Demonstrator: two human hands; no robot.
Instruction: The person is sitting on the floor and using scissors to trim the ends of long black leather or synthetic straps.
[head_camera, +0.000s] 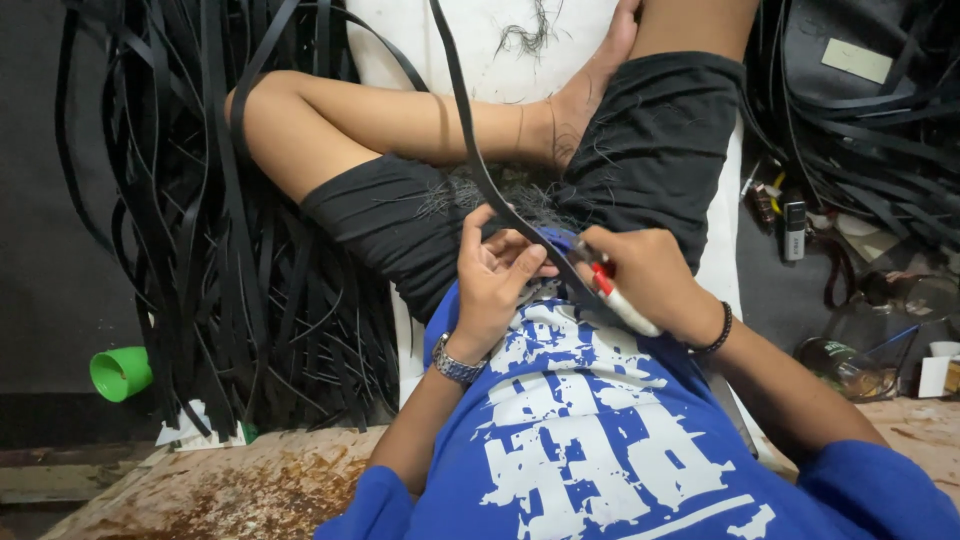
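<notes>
**Thin black strip pinched and trimmed over the lap**

The person sits cross-legged, and 1 long black strip (470, 130) runs from the top of the view down across the lap to both hands. The left hand (495, 275) is curled, its fingertips pinching the strip just above the chest of the blue shirt (580, 440). The right hand (650, 280) is clenched around a small cutter with a white handle and red part (615, 295), its working end touching the strip just beside the left fingertips.

The strip bends in a smooth curve under its own weight, so it looks light, limp and rubbery, probably not fragile, though its smooth face could slide between fingers. A pinch across its flat width, close to the cutter, seems the steadiest hold. A large heap of like black strips (230, 300) hangs on the left, more on the right (860, 120). A green cup (120, 372) lies near the floor.
</notes>
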